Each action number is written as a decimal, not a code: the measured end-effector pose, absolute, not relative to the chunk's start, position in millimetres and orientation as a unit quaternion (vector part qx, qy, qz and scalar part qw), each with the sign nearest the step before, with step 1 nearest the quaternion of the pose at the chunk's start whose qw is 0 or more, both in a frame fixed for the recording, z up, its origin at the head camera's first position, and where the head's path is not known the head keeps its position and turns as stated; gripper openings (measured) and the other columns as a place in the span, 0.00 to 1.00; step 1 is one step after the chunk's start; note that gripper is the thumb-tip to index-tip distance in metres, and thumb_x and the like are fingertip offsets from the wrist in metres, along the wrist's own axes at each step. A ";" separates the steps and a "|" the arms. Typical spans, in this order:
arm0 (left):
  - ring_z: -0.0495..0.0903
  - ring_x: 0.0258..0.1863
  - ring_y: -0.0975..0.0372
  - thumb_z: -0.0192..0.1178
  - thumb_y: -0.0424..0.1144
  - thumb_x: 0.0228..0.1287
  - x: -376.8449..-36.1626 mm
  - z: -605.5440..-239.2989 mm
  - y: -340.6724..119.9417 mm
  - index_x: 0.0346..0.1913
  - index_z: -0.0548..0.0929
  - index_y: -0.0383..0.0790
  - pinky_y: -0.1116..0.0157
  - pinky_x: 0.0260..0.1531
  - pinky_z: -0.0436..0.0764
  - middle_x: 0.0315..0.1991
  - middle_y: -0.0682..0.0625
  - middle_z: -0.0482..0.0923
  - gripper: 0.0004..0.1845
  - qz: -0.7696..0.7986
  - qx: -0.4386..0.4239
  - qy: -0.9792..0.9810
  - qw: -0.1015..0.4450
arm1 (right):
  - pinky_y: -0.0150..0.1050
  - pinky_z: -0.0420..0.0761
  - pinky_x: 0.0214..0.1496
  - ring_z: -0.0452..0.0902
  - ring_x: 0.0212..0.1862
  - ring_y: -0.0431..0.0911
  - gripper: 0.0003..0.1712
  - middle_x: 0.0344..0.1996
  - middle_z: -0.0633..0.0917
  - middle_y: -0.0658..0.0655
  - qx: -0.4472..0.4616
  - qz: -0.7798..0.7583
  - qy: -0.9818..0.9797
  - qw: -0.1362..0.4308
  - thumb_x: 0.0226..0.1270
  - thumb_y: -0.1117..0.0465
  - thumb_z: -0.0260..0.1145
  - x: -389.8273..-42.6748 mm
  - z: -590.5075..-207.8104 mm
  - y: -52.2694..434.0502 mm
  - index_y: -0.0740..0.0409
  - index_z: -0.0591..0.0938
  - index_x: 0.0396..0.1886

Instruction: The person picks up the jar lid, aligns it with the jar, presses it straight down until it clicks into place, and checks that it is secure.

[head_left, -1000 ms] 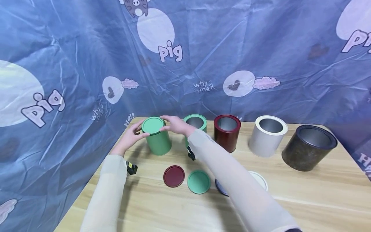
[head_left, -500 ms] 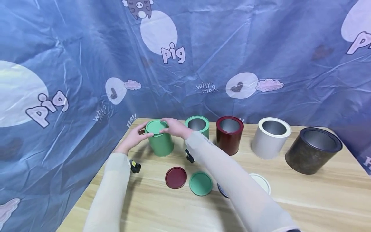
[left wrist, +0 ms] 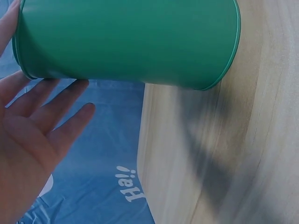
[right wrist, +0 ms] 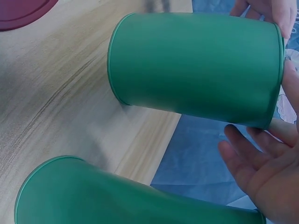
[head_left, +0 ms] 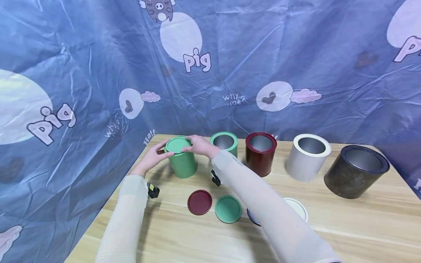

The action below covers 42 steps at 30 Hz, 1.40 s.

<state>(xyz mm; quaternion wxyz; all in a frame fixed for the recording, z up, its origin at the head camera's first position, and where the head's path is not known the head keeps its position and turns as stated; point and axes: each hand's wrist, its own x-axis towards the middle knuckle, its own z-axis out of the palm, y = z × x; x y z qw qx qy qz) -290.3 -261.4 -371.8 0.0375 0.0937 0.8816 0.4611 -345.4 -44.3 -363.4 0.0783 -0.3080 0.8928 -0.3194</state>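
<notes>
A green can stands upright at the table's back left with a green lid on its top. My left hand is beside the lid's left edge, and in the left wrist view this hand shows straight, spread fingers next to the can. My right hand lies on the lid's right side, its fingers curled over the rim of the can.
Behind the right forearm stands an open green can, then a dark red can, a white can and a dark can. Loose lids lie nearer: dark red, green, white. A blue printed cloth hangs behind and to the left.
The green lid has gone from sitting high and tilted on the can to lying flat on its rim. Both hands stay at the lid.
</notes>
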 end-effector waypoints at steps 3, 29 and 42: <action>0.67 0.66 0.39 0.61 0.41 0.67 -296.9 -382.1 -267.1 0.75 0.55 0.38 0.46 0.64 0.69 0.74 0.35 0.54 0.39 0.457 0.096 0.884 0.035 | 0.42 0.70 0.69 0.70 0.67 0.53 0.41 0.65 0.74 0.63 -0.304 -0.313 0.896 0.086 0.65 0.50 0.67 -343.9 -362.5 -44.1 0.64 0.64 0.71; 0.72 0.62 0.40 0.59 0.48 0.68 -298.7 -393.6 -271.1 0.76 0.56 0.45 0.46 0.60 0.73 0.71 0.33 0.60 0.37 0.379 0.096 0.920 0.000 | 0.50 0.65 0.72 0.63 0.71 0.54 0.42 0.70 0.69 0.61 -0.230 -0.454 0.853 0.117 0.65 0.46 0.65 -330.9 -384.5 -41.1 0.50 0.60 0.75; 0.74 0.61 0.41 0.57 0.48 0.70 -294.9 -400.4 -268.9 0.75 0.57 0.45 0.49 0.61 0.73 0.73 0.36 0.57 0.36 0.376 0.094 0.921 -0.032 | 0.52 0.67 0.70 0.64 0.71 0.55 0.40 0.69 0.70 0.59 -0.202 -0.450 0.863 0.111 0.64 0.43 0.64 -328.0 -389.2 -41.7 0.40 0.62 0.74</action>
